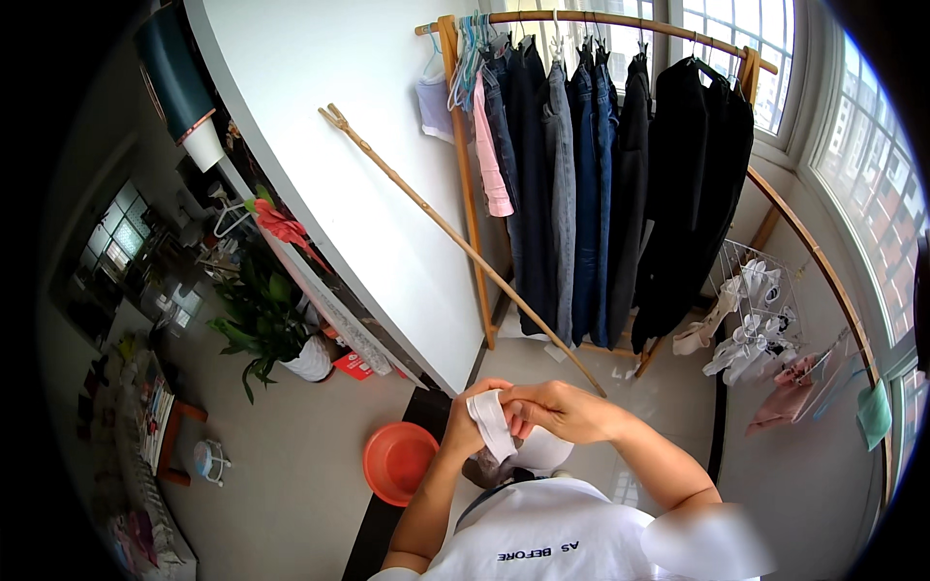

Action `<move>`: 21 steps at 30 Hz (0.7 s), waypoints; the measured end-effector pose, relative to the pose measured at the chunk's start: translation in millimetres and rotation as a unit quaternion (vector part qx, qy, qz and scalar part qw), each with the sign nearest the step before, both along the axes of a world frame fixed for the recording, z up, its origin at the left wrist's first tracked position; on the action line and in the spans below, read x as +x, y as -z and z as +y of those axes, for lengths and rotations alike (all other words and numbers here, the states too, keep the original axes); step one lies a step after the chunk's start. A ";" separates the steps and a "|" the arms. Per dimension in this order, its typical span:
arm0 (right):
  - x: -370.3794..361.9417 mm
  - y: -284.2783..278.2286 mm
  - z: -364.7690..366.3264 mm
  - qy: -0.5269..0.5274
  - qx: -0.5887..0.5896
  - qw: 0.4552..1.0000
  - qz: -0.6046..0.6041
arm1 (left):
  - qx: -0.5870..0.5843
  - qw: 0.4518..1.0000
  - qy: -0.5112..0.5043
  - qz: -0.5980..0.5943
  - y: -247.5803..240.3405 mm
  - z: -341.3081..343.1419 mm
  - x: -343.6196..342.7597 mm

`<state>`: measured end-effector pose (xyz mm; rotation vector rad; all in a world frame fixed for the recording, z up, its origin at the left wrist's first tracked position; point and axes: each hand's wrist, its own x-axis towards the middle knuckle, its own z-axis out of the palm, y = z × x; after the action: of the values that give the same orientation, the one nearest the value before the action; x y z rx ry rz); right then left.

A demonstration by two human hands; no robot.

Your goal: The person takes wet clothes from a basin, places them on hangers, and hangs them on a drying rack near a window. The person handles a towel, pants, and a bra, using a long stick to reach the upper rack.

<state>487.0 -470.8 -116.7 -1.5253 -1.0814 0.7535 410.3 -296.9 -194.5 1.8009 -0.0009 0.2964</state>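
Left hand (465,424) gripped one side of a small white cloth (492,426); my right hand (564,409) pinched its upper edge, probably so the piece stayed spread between them. I held it in front of my shirt (552,528), presumably to see it well. Orange basin (397,465) stood on the floor (291,465) at my left, perhaps for reach. Forked pole (426,206) leaned against the wall (291,58), likely parked there to stay handy.
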 end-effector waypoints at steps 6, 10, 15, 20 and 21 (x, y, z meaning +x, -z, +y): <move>-2.4 -8.3 8.6 0.138 -0.108 0.964 -0.198 | -0.072 0.997 0.030 -0.012 17.8 2.0 -3.7; -0.7 9.8 13.3 0.201 -0.050 0.953 -0.221 | -0.118 0.992 0.029 0.043 12.0 4.9 -4.1; -0.6 40.7 11.8 0.216 0.118 0.943 -0.222 | -0.214 0.974 -0.042 0.057 13.0 10.0 -7.6; -10.9 55.8 5.5 0.261 0.042 0.927 -0.266 | -0.281 0.960 -0.011 -0.009 15.2 19.6 -8.6; -10.1 59.8 3.5 0.260 0.029 0.934 -0.243 | -0.280 0.960 0.021 -0.002 7.9 19.4 -8.7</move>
<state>476.9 -467.3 -176.5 -1.8881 -0.9632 -0.0298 401.6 -277.4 -202.3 1.2351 0.0383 0.2385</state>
